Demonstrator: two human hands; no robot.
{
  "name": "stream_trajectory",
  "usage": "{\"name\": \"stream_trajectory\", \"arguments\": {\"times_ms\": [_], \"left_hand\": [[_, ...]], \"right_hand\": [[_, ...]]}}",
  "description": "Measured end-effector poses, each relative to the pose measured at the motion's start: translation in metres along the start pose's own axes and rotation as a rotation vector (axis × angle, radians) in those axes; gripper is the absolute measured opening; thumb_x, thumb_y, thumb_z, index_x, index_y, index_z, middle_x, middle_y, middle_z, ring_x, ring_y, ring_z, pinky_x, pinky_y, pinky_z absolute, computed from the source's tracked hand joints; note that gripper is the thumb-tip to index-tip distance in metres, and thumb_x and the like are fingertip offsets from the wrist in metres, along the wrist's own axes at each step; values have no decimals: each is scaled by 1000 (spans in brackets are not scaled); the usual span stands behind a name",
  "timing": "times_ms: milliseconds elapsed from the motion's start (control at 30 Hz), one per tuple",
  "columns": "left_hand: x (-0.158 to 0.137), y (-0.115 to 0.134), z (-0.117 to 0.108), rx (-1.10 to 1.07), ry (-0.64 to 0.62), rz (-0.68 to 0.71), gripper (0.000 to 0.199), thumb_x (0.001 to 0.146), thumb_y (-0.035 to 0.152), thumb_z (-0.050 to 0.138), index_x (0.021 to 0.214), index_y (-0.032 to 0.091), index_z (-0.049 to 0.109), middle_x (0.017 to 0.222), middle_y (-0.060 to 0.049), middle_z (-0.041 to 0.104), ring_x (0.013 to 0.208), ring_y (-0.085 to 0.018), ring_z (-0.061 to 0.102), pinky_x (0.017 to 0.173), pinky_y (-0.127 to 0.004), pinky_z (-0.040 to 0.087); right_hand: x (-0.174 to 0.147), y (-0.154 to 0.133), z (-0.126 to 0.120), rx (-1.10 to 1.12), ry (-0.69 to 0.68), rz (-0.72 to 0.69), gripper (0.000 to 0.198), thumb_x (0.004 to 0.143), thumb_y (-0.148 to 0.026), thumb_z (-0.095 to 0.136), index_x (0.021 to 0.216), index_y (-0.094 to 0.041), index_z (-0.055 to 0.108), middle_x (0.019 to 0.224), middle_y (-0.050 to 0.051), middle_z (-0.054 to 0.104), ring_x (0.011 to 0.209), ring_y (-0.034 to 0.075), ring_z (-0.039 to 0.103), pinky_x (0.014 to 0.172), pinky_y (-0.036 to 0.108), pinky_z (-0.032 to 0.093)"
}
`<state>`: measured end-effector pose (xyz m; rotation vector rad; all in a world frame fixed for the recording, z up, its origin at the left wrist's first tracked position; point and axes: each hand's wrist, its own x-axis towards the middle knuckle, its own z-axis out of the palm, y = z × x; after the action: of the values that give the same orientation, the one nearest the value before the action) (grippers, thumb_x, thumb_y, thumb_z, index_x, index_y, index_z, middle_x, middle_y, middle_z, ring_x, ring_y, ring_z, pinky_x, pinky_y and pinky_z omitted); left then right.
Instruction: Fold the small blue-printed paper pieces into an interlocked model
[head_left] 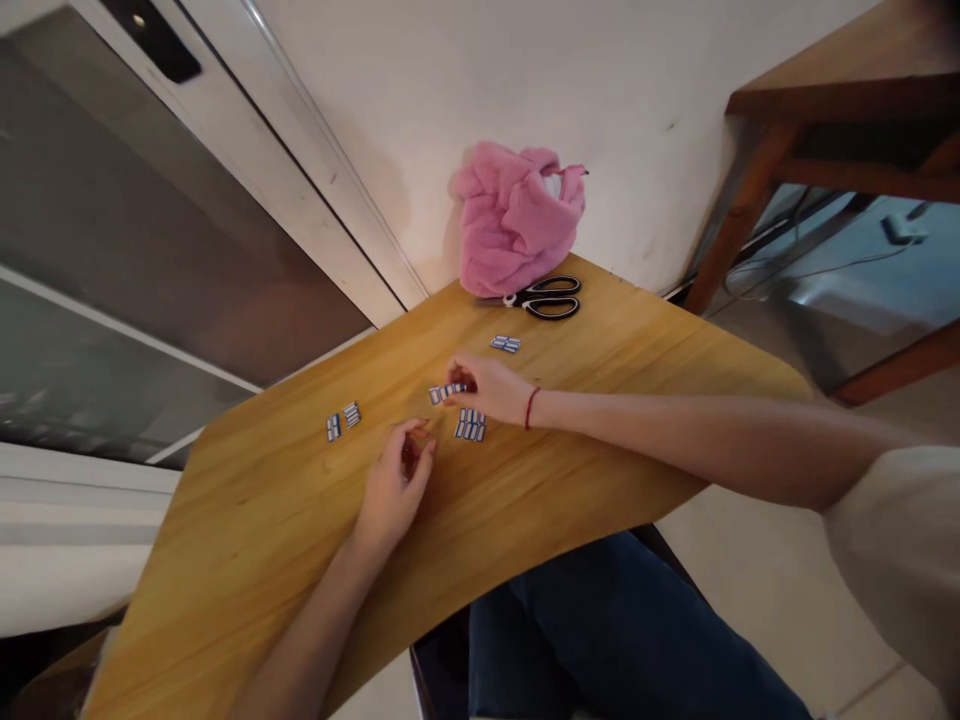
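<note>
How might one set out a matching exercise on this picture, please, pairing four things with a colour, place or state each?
Things
1. Right hand
2. Scissors
3. Cloth bundle
4. Left hand

Descriptions
A. Pink, by the wall
B. Fingers loosely curled, wrist without a bracelet
C. Holding a row of small blue-and-white pieces
D. Black-handled, lying on the table

Pairs: 1-C, 2-D, 3-A, 4-B
</note>
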<state>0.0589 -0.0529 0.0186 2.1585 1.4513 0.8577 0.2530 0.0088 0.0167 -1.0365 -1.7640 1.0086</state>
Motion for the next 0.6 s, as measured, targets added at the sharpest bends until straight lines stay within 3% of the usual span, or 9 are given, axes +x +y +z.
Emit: {"name": "stream_trajectory", "arguments": {"times_ms": [100,233,433,533,600], "left_hand": [[-10,-2,-7,-147,-72,-35,19,91,36,46,99,19,53,84,-1,57,74,-13,53,70,-26,45],[-21,-1,-10,-258,-176,-110,27,91,39,46,75,19,52,69,2,51,64,-11,49,61,-22,41],[-23,-6,-16,-339,-336,-161,26,91,39,47,76,19,55,66,2,56,61,-11,51,57,-21,40],[-23,-5,-19,-317,-349,-147,23,88,36,52,73,19,57,67,2,57,63,-11,52,60,-21,41],[-26,-2,-18,-355,-286,-177,20,86,35,56,74,18,55,66,3,55,61,-10,51,57,-20,41]], "right_hand": [[-23,-16,23,201,-95,66,25,72,-12,68,82,-17,46,73,-4,55,66,8,50,63,20,40],[-48,-26,41,272,-164,156,27,71,-18,72,80,-17,46,68,-6,50,62,7,46,58,19,38],[-64,-26,44,531,-436,324,37,80,-48,61,87,-18,41,76,-2,58,52,6,52,48,20,40],[-67,-31,41,591,-525,355,34,88,-49,50,94,-18,39,86,4,65,55,6,58,52,20,43],[-68,-33,40,608,-575,388,30,92,-47,45,92,-18,38,91,7,68,58,7,61,54,20,44]]}}
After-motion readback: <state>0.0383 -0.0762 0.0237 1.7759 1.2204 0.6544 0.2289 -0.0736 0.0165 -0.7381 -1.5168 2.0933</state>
